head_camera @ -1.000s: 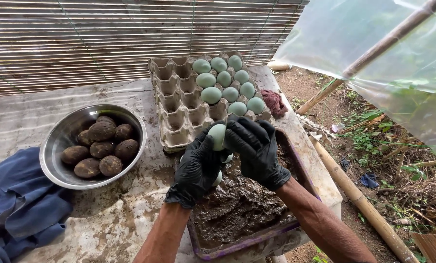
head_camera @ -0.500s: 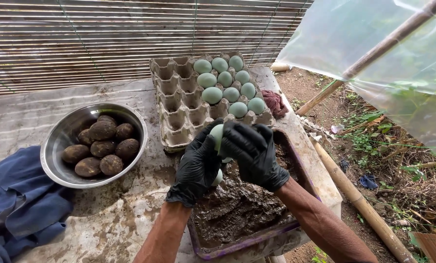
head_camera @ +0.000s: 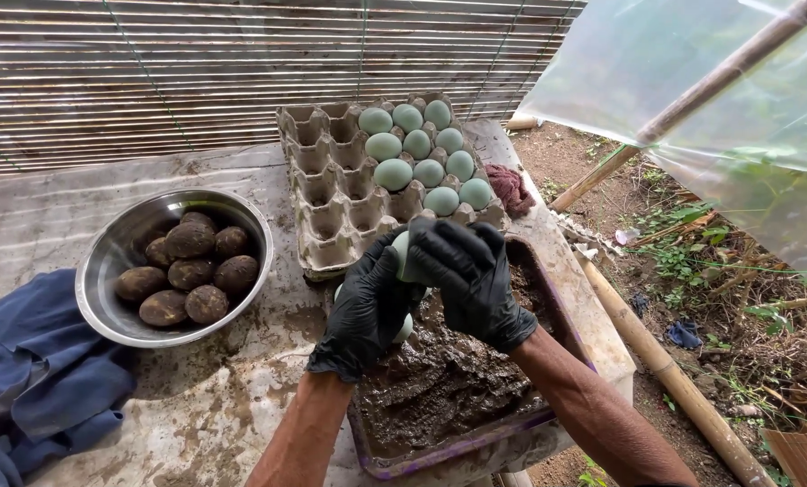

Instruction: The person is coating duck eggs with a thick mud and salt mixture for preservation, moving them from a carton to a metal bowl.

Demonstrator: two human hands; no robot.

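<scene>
Gripping 1 smooth pale-green egg (head_camera: 407, 257), both glossy black-gloved hands (head_camera: 421, 289) close over the tray of wet mud (head_camera: 449, 379).

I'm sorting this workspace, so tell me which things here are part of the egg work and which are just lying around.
In use: left hand and right hand holding pale green egg; mud tray; egg carton; steel bowl of mud-coated eggs.

Lying about: blue cloth; reddish rag; bamboo pole.
</scene>
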